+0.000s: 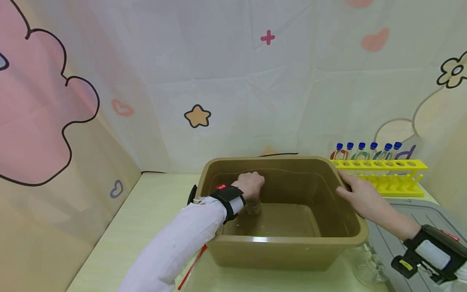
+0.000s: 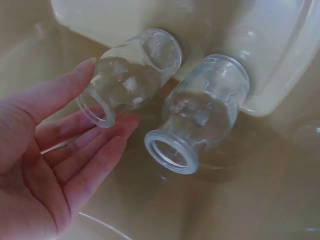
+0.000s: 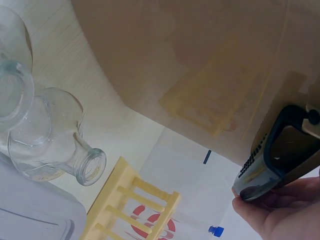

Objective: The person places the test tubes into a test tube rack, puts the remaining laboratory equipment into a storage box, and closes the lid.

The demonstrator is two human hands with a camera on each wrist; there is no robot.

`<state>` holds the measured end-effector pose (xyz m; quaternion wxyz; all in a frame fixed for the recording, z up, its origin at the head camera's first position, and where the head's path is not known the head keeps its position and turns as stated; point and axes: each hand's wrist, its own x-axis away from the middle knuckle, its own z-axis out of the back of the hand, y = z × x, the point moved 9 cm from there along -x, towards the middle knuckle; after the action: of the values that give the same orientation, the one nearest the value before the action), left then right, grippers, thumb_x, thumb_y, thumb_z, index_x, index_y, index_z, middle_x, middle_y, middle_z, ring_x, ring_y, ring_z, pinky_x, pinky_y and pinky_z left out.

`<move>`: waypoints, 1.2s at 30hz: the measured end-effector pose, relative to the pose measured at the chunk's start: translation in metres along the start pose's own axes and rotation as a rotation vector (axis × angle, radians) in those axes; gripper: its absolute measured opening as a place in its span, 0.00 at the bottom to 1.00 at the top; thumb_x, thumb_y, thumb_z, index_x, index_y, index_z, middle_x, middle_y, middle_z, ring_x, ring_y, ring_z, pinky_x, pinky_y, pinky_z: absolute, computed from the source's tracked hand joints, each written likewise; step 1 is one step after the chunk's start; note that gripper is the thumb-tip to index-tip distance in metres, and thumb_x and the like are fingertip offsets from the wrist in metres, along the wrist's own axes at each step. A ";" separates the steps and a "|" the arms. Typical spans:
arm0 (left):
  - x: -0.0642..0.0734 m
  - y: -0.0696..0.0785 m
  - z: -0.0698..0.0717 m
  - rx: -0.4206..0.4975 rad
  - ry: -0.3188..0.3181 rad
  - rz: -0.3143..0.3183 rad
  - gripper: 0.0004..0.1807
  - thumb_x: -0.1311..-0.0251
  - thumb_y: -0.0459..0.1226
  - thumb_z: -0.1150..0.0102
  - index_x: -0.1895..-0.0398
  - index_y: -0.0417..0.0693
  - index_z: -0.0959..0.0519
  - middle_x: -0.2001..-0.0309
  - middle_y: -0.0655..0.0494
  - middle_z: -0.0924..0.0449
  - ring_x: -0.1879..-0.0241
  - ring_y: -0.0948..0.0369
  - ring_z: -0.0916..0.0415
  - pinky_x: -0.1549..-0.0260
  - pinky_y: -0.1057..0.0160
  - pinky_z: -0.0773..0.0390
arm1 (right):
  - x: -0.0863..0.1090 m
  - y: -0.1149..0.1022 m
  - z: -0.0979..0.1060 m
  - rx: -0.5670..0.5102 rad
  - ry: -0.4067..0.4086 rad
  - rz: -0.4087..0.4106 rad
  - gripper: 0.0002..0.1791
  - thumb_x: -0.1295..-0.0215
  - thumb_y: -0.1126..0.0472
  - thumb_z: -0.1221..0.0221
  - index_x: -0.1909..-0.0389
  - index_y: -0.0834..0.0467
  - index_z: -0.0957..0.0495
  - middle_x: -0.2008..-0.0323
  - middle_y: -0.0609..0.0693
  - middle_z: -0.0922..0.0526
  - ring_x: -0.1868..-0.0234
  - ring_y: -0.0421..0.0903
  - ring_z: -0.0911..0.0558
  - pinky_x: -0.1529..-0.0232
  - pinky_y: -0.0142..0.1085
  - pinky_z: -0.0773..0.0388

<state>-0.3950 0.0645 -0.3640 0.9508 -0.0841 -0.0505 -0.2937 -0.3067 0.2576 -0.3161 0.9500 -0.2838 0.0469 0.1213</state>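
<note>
My left hand point(image 1: 251, 184) reaches down inside a brown plastic bin point(image 1: 273, 253). In the left wrist view its thumb and fingers hold the neck of a clear glass bottle point(image 2: 132, 70), thumb on one side and index finger behind. A second glass bottle point(image 2: 202, 112) of the same kind is beside it, apart from the fingers. At the bin's right side, my right hand point(image 1: 365, 198) grips the rim. The right wrist view shows its fingertips at a dark handle point(image 3: 277, 157) on the bin's outer wall.
Behind the right hand stands a yellow test tube rack point(image 1: 379, 164) with several blue-capped tubes. Clear glass flasks point(image 3: 47, 135) stand close to the bin's right side, beside a grey tray point(image 1: 412, 211). A thin red item point(image 1: 191, 269) lies at the front left.
</note>
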 end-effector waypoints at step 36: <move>0.021 0.010 0.039 -0.023 -0.033 0.045 0.02 0.46 0.36 0.42 0.73 0.49 0.22 0.73 0.56 0.29 0.77 0.62 0.34 0.81 0.62 0.34 | -0.001 -0.001 0.000 0.022 0.005 0.008 0.30 0.31 0.60 0.55 0.36 0.74 0.50 0.47 0.74 0.35 0.59 0.59 0.25 0.60 0.53 0.30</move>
<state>-0.3736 0.0685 -0.3241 0.9552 -0.1010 -0.0609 -0.2714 -0.3073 0.2564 -0.3154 0.9525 -0.2734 0.0518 0.1240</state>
